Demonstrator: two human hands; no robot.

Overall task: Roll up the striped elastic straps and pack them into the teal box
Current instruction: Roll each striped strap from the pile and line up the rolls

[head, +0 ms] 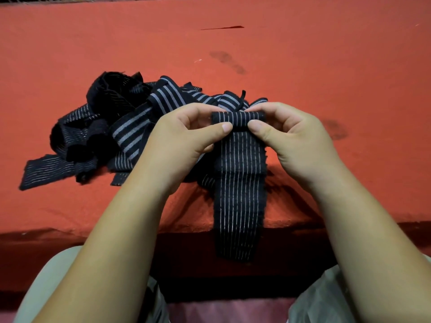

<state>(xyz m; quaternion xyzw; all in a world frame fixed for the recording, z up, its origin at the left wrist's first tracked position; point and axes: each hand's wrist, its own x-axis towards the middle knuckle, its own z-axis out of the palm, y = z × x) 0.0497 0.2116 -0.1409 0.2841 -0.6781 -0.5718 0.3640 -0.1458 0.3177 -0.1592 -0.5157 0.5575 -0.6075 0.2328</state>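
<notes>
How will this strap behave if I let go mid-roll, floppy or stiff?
The strap is probably floppy: its tail hangs limp over the table edge. Its small roll would likely unwind if released; the left hand and right hand pinch it. Seems light: fingertips alone carry it.

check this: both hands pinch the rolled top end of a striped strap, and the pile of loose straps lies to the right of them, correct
No: the head view shows the pile of loose straps left of the hands, not right. The rest stands: the left hand and right hand pinch the striped strap at its rolled top end.
</notes>
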